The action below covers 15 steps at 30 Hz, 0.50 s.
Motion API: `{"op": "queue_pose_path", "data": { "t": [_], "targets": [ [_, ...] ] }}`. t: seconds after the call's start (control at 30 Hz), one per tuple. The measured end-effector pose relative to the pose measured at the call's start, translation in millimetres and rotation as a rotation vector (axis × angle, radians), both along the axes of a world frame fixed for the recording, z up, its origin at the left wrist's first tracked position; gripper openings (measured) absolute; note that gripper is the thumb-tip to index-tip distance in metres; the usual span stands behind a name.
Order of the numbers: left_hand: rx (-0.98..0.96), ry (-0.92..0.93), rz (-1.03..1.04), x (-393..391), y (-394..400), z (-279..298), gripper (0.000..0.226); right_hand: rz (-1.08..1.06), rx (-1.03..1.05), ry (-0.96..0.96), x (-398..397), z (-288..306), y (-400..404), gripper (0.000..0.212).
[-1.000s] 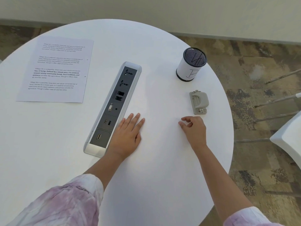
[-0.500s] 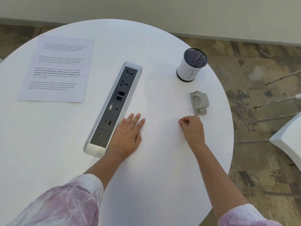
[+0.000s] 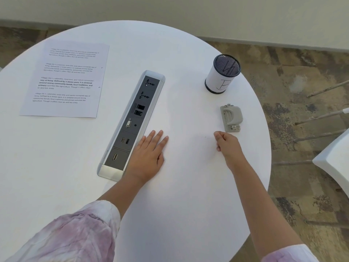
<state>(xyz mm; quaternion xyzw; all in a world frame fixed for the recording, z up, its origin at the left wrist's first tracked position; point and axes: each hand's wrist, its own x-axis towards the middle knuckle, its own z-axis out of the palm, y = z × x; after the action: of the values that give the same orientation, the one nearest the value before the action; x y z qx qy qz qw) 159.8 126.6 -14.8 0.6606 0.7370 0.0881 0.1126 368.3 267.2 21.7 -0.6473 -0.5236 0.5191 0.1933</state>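
Round white table [image 3: 56, 167], pale wall [image 3: 188, 8], mottled floor [image 3: 302, 87]

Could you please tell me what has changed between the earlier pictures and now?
The right hand has curled its outstretched finger and thumb into a loose fist; nothing shows in its grip. The left hand stays flat on the table beside the socket panel; hole punch, cup and paper have not moved.
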Motion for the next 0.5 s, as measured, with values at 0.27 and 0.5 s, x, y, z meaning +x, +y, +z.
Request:
{"op": "queue_pose_path", "data": {
  "t": [0.27,0.5],
  "targets": [
    [0.003,-0.009,-0.001,0,1,0,0.051,-0.190,-0.104,0.498,-19,40,33,0.020],
    [0.008,-0.008,-0.010,-1,0,-4,0.051,-0.123,0.280,0.125,-32,83,110,0.025]
  ]
}}
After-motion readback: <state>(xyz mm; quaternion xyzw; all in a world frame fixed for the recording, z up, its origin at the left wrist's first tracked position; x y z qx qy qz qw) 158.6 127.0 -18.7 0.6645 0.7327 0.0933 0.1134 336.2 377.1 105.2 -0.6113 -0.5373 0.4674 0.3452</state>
